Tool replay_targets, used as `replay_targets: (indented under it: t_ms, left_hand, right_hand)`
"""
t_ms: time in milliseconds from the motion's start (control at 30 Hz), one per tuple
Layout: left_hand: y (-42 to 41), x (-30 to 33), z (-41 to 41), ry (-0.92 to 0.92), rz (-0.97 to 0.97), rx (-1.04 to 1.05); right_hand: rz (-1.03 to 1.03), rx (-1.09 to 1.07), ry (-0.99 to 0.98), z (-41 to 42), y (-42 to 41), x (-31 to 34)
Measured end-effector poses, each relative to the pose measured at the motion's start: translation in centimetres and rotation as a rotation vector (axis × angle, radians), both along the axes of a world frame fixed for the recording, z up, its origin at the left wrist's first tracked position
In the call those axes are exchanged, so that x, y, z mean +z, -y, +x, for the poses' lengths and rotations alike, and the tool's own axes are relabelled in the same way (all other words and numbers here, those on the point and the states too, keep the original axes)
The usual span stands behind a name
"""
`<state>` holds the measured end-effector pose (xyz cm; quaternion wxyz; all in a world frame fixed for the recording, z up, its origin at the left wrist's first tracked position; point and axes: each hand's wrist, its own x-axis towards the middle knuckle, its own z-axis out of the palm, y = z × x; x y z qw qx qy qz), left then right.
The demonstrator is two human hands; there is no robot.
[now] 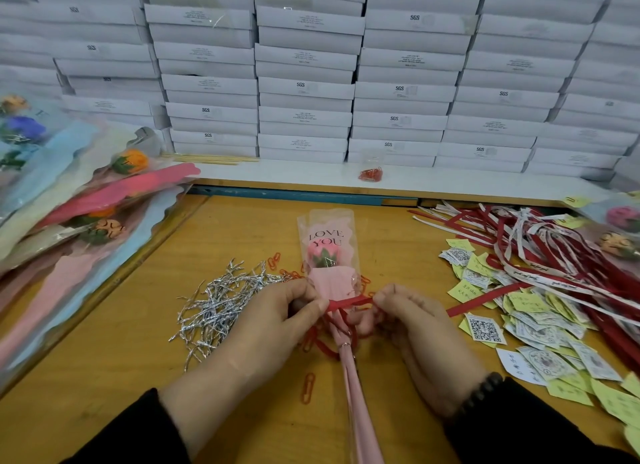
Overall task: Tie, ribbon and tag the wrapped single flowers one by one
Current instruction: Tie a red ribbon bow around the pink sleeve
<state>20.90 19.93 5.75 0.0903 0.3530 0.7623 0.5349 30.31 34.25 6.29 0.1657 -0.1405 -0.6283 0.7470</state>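
Note:
A pink wrapped single flower (327, 252) in a clear sleeve printed "LOVE YOU" lies on the wooden table (145, 342), its stem pointing toward me. A red ribbon (349, 303) crosses the wrap's neck. My left hand (277, 321) pinches the ribbon's left end and my right hand (412, 321) pinches its right end, pulling it taut between them. Loose ribbon loops hang below around the stem.
Silver twist ties (221, 297) lie heaped to the left, with red paper clips (308, 387) scattered around. Red and white ribbons (540, 255) and paper tags (540, 328) cover the right side. Wrapped flowers (69, 204) are stacked at left. White boxes (311, 82) form a wall behind.

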Motion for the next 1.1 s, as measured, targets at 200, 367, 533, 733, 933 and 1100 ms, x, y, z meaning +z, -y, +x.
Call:
replay_targets:
  t_ms: [200,367,533,733,933,1100]
  left_hand:
    - [0.1,-0.1,-0.1,-0.049,-0.035,0.028]
    - [0.4,-0.1,-0.1,-0.052,-0.064,0.038]
    - [0.9,0.1,-0.4,-0.064,-0.113,0.072]
    - [1.7,0.4,-1.0,-0.064,-0.183,0.083]
    - [2.3,0.9,-1.6,-0.099,-0.291,0.111]
    - [2.5,0.9,-1.6,-0.216,-0.395,0.122]
  right_hand:
    - [0.213,-0.048,0.095,0.1,-1.2,0.1]
    - [0.695,-0.023,0.227,0.7,-2.9,1.2]
    - [0.823,0.098,0.402,1.2,-4.3,1.8]
    - [0.878,0.227,0.578,2.1,-5.4,2.6]
    - [0.966,0.240,0.639,2.7,-6.6,3.1]
    - [1.097,0.254,0.680,2.8,-7.0,2.9]
